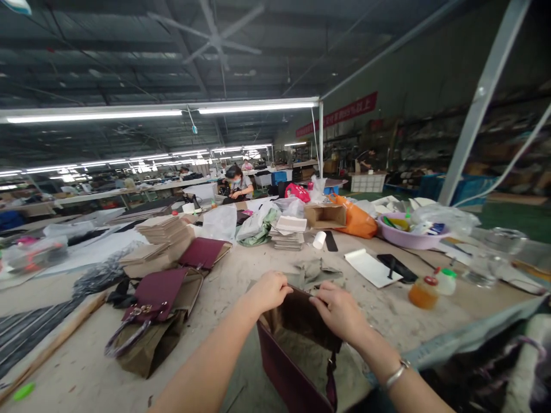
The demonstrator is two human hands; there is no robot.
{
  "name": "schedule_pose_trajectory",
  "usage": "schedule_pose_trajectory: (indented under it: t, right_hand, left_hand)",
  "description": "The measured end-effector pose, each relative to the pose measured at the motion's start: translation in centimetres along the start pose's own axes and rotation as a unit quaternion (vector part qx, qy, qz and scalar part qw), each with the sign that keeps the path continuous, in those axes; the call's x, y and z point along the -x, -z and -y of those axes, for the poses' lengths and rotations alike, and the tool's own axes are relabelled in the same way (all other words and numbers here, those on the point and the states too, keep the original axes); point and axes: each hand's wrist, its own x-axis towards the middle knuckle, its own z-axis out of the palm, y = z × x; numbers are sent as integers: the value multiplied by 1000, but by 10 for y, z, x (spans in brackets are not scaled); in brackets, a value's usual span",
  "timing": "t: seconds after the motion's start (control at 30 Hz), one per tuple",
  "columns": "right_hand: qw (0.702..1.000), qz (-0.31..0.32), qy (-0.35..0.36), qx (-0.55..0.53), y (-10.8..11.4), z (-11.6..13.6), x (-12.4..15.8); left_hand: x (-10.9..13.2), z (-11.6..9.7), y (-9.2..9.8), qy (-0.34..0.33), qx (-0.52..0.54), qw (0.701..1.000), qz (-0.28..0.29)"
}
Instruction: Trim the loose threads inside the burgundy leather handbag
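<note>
Notepad [372, 268] and amber jar [424, 293] right, handled maroon handbag [157, 292] left, grey cloth [316, 272] just beyond. Open-topped bag [282, 367] sits below the worker's left hand [269, 292] and right hand [342, 310], both pinching its rim.

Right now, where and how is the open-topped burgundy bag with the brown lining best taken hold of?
The burgundy bag is probably best taken from above, by the thin far edge of its open mouth. The mouth gapes upward, which should leave room to pinch both sides; the left hand and right hand both hold it there.
</note>
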Motion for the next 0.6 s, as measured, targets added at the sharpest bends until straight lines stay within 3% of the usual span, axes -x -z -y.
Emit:
schedule_pose_trajectory:
  t: [0.3,0.43,0.6]
  right_hand:
    - [996,46,-21,72,10,7,0]
    - [991,94,-12,97,19,9,-14]
    - [981,139,13,132,12,13,-37]
  left_hand:
    - [0,1,-6,10,-12,1000,-8]
    - [0,5,-9,17,-1,1000,-18]
    - [8,3,-2,4,58,997,-54]
